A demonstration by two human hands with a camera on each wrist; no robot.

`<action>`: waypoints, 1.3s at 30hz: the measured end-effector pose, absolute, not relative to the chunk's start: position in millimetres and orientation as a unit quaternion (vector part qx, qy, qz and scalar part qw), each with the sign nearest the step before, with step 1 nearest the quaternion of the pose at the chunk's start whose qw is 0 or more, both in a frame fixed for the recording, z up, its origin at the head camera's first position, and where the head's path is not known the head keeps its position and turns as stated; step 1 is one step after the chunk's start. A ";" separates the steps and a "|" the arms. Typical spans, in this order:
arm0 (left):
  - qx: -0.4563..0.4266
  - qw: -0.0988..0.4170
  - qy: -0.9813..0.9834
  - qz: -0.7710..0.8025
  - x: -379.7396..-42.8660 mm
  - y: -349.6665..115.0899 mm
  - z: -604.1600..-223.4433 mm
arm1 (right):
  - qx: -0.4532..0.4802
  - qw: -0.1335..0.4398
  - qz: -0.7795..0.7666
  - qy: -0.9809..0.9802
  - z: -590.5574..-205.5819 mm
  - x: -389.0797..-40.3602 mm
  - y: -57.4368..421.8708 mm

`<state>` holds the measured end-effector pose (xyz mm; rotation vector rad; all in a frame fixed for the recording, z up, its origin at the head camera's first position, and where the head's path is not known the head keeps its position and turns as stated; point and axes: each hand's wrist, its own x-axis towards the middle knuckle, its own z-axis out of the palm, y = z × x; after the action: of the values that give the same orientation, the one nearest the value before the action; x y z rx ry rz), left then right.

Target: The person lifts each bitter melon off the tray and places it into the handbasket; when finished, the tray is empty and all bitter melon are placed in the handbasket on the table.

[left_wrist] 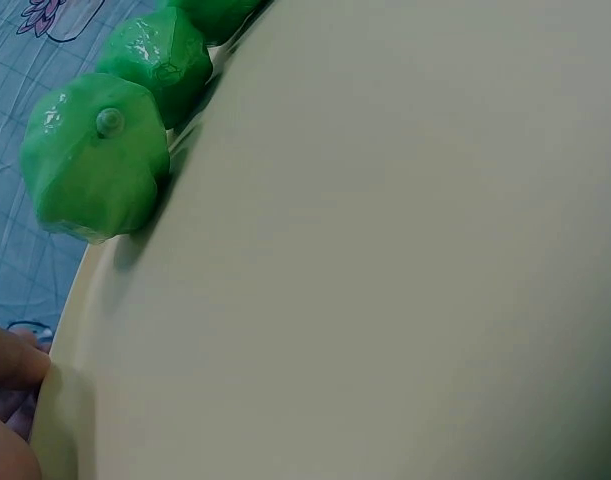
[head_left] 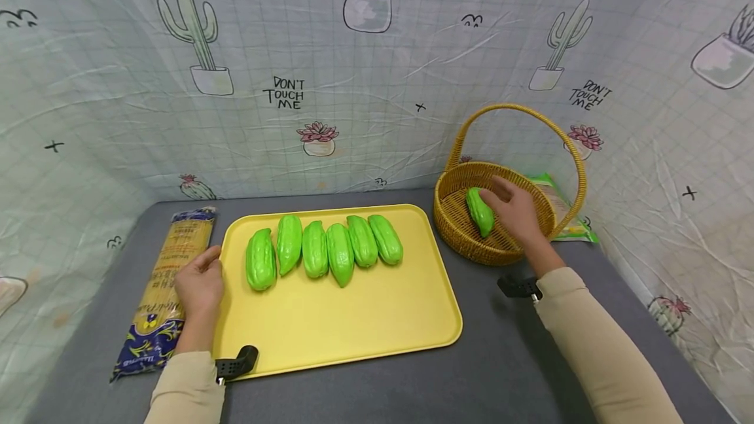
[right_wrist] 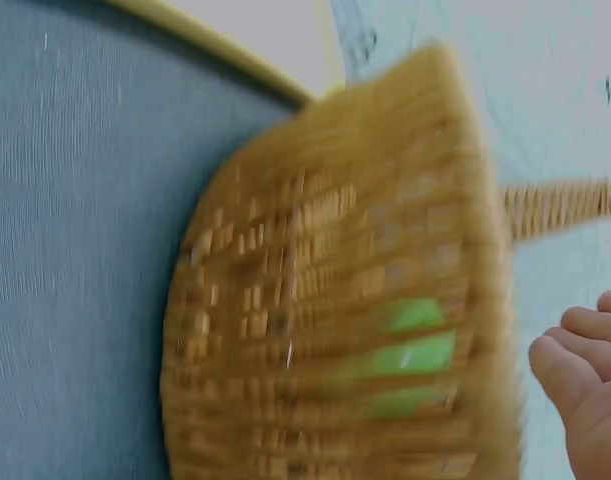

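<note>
My right hand (head_left: 514, 210) is over the round wicker basket (head_left: 471, 252), fingers loosely bent and holding nothing. One glossy green ridged gourd (head_left: 480, 213) lies inside, just left of my fingertips; in the right wrist view it shows through the weave. My left hand (head_left: 201, 282) rests at the left edge of the yellow tray (head_left: 353, 326), its relaxed fingers touching the rim from outside. Several similar gourds (head_left: 315, 249) lie in a row along the tray's back half. The left wrist view shows the ends of the nearest gourds (left_wrist: 95, 160).
A bag of dry noodles (head_left: 161, 286) lies left of the tray, beside my left hand. Behind the basket is a green-edged packet (head_left: 565, 211), partly hidden. The basket's tall handle (head_left: 518, 107) arches above my right hand. A printed cloth (head_left: 377, 84) hangs behind the grey table (head_left: 448, 385).
</note>
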<state>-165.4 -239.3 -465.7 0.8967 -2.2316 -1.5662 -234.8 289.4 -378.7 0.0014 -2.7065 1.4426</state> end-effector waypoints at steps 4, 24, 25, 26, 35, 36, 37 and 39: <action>0.310 0.140 -0.770 -0.540 -164.4 -239.6 -466.1 | 0.049 0.061 0.494 -0.866 -373.7 -229.7 268.6; 0.309 0.155 -0.772 -0.533 -163.7 -238.6 -465.5 | 0.152 0.001 0.529 -0.835 -396.9 -215.9 187.1; 0.309 0.156 -0.772 -0.533 -163.6 -238.7 -465.6 | 0.153 -0.005 0.531 -0.833 -399.4 -215.5 183.6; 0.309 0.156 -0.772 -0.533 -163.5 -238.9 -465.6 | 0.155 -0.007 0.531 -0.833 -401.8 -215.4 180.3; 0.310 0.151 -0.770 -0.537 -163.1 -239.1 -465.9 | 0.148 -0.028 0.528 -0.836 -421.4 -218.1 163.2; 0.309 0.151 -0.770 -0.537 -163.1 -239.1 -465.8 | 0.146 -0.032 0.529 -0.836 -423.5 -218.7 162.2; 0.308 0.152 -0.771 -0.537 -163.1 -238.9 -465.6 | 0.144 -0.036 0.529 -0.836 -425.2 -219.2 161.0; 0.307 0.151 -0.771 -0.538 -162.8 -238.7 -465.0 | 0.142 -0.044 0.530 -0.835 -428.3 -220.2 158.7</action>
<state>-162.8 -238.7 -465.0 0.8806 -2.2127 -1.5448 -220.2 158.7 -428.3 0.4587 -2.6992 1.7134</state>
